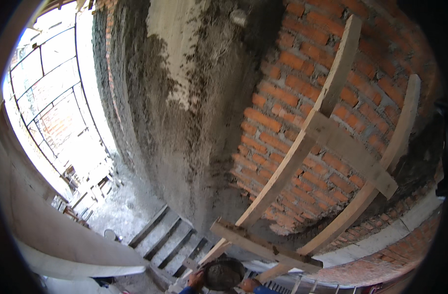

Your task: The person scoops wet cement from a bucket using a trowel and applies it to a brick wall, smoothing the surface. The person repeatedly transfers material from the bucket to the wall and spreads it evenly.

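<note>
A round dark bucket (225, 274) holding grey mortar is at the lower edge, between my two hands. My left hand (196, 280) is closed at the bucket's left rim, close to the lower end of a wooden ladder rail. On the other side, my right hand (250, 284) has its fingers curled at the right rim. The lower edge cuts off part of both hands. Just above them a rough wooden ladder (278, 181) leans up to the right, with flat boards nailed across its rails.
Ahead stands a wall with wet grey plaster (199, 122) beside bare red brick (292, 93). Far below lie a slatted wooden frame (170, 240) and a small pail (110, 234) on the dusty floor. A metal-barred opening (52, 98) lets in bright light at left.
</note>
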A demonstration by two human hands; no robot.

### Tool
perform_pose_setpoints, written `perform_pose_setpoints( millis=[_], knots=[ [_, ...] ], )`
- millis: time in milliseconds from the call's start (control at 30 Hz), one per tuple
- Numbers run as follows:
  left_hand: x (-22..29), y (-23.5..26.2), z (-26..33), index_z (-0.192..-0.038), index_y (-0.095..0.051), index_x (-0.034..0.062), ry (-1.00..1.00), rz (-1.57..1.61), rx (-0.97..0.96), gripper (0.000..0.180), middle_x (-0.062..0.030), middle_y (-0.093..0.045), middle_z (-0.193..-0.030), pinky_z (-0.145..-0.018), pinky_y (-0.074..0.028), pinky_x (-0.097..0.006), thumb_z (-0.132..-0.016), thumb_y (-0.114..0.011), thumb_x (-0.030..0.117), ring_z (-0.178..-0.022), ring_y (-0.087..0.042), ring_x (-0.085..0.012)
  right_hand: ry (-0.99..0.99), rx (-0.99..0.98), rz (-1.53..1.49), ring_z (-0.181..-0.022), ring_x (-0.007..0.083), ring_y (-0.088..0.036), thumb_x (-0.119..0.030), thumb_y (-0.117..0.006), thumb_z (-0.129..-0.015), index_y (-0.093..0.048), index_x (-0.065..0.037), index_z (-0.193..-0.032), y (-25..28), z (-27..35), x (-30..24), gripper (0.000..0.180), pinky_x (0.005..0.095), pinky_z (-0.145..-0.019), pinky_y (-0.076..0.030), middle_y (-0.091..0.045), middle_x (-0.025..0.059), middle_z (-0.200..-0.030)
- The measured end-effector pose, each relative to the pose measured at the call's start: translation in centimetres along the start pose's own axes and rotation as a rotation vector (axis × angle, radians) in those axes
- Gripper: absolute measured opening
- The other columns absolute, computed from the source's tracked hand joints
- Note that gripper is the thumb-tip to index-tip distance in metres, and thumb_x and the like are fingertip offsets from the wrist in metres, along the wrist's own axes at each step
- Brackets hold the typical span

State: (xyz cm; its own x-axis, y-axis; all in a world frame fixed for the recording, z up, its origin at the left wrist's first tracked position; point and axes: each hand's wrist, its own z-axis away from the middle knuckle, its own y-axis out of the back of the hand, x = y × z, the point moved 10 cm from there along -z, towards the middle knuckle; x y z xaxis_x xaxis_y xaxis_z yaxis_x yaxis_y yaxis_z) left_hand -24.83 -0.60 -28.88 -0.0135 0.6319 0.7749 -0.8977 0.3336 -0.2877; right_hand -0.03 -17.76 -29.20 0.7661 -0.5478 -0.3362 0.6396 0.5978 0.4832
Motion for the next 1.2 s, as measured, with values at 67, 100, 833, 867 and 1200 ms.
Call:
perform_pose_setpoints(
  millis=[67, 100, 833, 867, 1200],
  knots=[
    [-0.2, -0.3, -0.8, -0.118, -0.065, 0.0011, -0.023, 0.104, -0.040, 0.026, -0.0020, -0.065, -0.085, -0.054, -0.046, -0.024, -0.096, -0.055, 0.010, -0.066, -0.058, -0.0107, 0.047, 0.043, -0.037, -0.068, 0.0358, -0.065, -0.042, -0.058, -0.084, -0.063, -0.004, -0.085, 2.2, 2.0, -0.6, 0.038, 0.0475, -0.059, -0.051, -0.067, 0.0185, -0.099],
    [-0.9, -0.3, -0.8, -0.118, -0.065, 0.0006, 0.046, 0.220, -0.030, 0.026, -0.0019, -0.064, -0.085, -0.054, -0.046, -0.024, -0.096, -0.055, 0.010, -0.066, -0.058, -0.0105, 0.053, 0.056, -0.026, -0.067, 0.0356, -0.065, -0.041, -0.058, -0.084, -0.063, -0.004, -0.085, 3.5, 3.1, -1.0, 0.038, 0.0472, -0.059, -0.051, -0.066, 0.0184, -0.098],
    [0.2, -0.5, 0.2, -0.122, -0.062, 0.0006, 0.126, 0.122, 0.042, 0.028, 0.0034, -0.057, -0.072, -0.046, -0.039, -0.025, -0.096, -0.056, 0.010, -0.054, -0.050, -0.0083, 0.789, 0.586, 0.951, -0.060, 0.0290, -0.063, -0.023, -0.062, -0.087, -0.060, -0.001, -0.079, 38.4, 34.6, -34.5, 0.024, 0.0407, -0.051, -0.050, -0.058, 0.0159, -0.075],
    [0.2, -0.5, 0.3, -0.121, -0.063, 0.0010, 0.122, 0.098, 0.049, 0.027, 0.0033, -0.057, -0.072, -0.046, -0.039, -0.025, -0.096, -0.056, 0.010, -0.054, -0.049, -0.0083, 0.839, 0.660, 1.080, -0.060, 0.0277, -0.063, -0.023, -0.062, -0.088, -0.061, -0.002, -0.081, 39.6, 36.1, -37.0, 0.022, 0.0400, -0.053, -0.050, -0.059, 0.0154, -0.073],
    [1.9, -1.1, 1.7, -0.114, -0.068, 0.0019, 0.101, 0.159, 0.137, 0.026, 0.0016, -0.061, -0.071, -0.046, -0.039, -0.025, -0.092, -0.057, 0.010, -0.055, -0.051, -0.0082, 0.732, -0.071, -0.029, -0.060, 0.0126, -0.062, -0.031, -0.059, -0.096, -0.062, -0.003, -0.094, 57.2, 35.3, -49.0, 0.029, 0.0273, -0.045, -0.051, -0.063, 0.0047, -0.074]
  ],
)
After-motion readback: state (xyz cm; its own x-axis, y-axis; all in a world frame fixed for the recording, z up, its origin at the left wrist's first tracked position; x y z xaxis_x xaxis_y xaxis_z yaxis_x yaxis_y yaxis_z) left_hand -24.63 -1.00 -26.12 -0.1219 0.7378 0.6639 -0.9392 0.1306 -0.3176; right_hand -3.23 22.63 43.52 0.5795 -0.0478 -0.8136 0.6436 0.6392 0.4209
